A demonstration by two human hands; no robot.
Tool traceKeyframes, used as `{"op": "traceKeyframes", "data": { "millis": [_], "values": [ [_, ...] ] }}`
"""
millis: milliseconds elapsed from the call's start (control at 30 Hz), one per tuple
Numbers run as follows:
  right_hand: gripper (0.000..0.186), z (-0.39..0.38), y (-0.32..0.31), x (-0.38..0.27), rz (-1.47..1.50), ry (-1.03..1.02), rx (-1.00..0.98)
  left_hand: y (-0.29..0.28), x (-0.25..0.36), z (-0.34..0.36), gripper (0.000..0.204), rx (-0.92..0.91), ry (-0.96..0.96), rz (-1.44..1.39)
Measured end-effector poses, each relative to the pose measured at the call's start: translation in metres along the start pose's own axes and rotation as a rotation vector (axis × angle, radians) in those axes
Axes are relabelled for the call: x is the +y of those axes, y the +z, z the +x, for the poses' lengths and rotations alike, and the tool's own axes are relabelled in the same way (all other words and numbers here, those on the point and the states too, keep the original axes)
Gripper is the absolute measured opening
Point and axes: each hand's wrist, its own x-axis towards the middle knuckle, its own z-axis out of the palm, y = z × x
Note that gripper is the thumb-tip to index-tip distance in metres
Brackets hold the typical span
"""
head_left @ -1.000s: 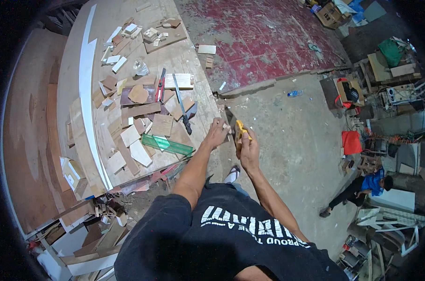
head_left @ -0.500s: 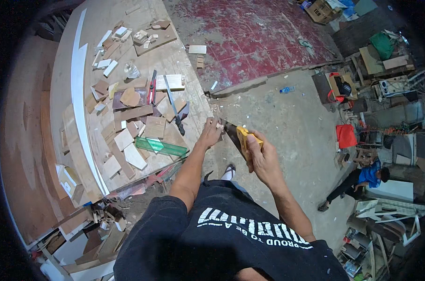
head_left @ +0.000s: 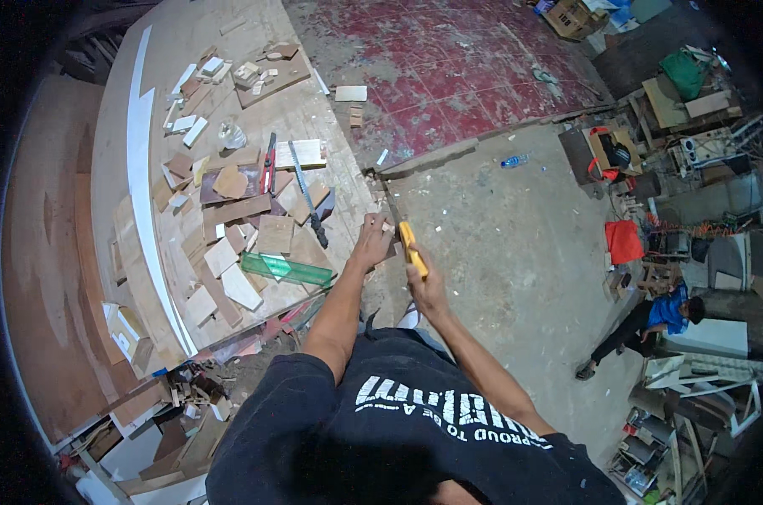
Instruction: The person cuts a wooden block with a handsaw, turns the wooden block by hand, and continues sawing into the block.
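Note:
At the table's right edge, my left hand (head_left: 370,243) presses down, its fingers closed on a small piece of wood (head_left: 389,227) that they mostly cover. My right hand (head_left: 429,289) is wrapped round the yellow handle (head_left: 409,246) of a handsaw. The saw's dark blade (head_left: 390,200) points away from me, close beside the wood and my left fingertips. Whether its teeth touch the wood I cannot tell. Left of my left hand, a black-handled blade tool (head_left: 308,195) and a green transparent strip (head_left: 286,269) lie on the table.
Wood offcuts (head_left: 276,234) and a red-and-black tool (head_left: 269,164) cover much of the worktable (head_left: 331,109). Long white strips (head_left: 139,151) run along its left. To the right is a concrete floor (head_left: 499,227), where a person in blue (head_left: 669,311) sits among stacked materials.
My right hand has moved left with the saw, close to my left hand. The saw has swung from a slant to nearly straight ahead. My left hand stays almost in place.

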Motion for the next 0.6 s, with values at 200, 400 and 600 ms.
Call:
{"op": "traceKeyframes", "data": {
  "millis": [200, 400, 600],
  "values": [
    [0.043, -0.026, -0.018, -0.094, 0.001, 0.164, -0.046, -0.005, -0.004, 0.006, 0.040, 0.014, 0.020, 0.057],
    [0.043, -0.019, -0.046, -0.128, 0.017, 0.288, -0.067, -0.023, 0.006, 0.006, 0.040, -0.093, -0.009, 0.007],
    [0.040, 0.007, -0.031, -0.157, -0.132, 0.193, -0.122, -0.009, -0.007, -0.001, 0.036, 0.021, -0.020, 0.023]
  ]
}}
